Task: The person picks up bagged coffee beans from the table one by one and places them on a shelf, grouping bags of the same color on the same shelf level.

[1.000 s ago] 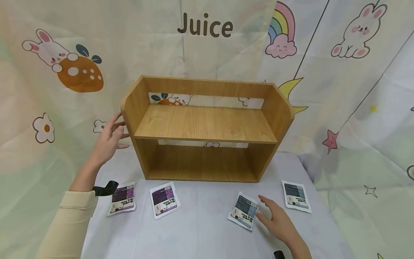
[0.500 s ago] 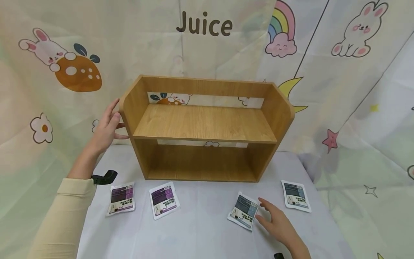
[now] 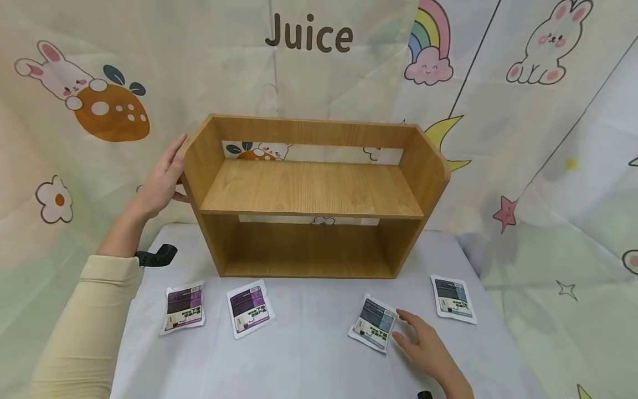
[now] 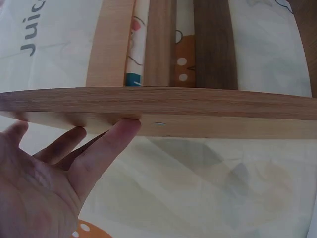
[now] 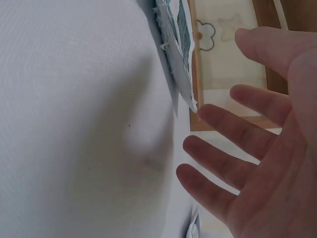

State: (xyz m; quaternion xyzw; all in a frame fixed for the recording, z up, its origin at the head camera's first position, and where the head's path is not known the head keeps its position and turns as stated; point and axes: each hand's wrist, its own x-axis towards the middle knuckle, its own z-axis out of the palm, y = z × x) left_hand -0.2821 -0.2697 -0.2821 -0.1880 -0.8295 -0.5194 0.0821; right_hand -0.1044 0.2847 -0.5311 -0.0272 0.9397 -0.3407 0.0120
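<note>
My left hand rests its fingertips against the outer left side of a two-tier wooden shelf. In the left wrist view the spread fingers press on the shelf's side panel, not curled round it. Over the table at the right, my right hand hovers with relaxed, spread fingers and holds nothing. Just left of its fingertips lies a flat packet with a dark teal label. The right wrist view shows that packet edge-on, beyond the open fingers.
Two packets with purple labels lie at the left, one outer and one inner. Another teal-labelled packet lies at the far right. A white cloth covers the table. Printed fabric hangs behind the shelf.
My left hand has moved up along the shelf's left side, and its fingers now lie against the panel. The right hand has hardly moved. The head view has shifted slightly.
</note>
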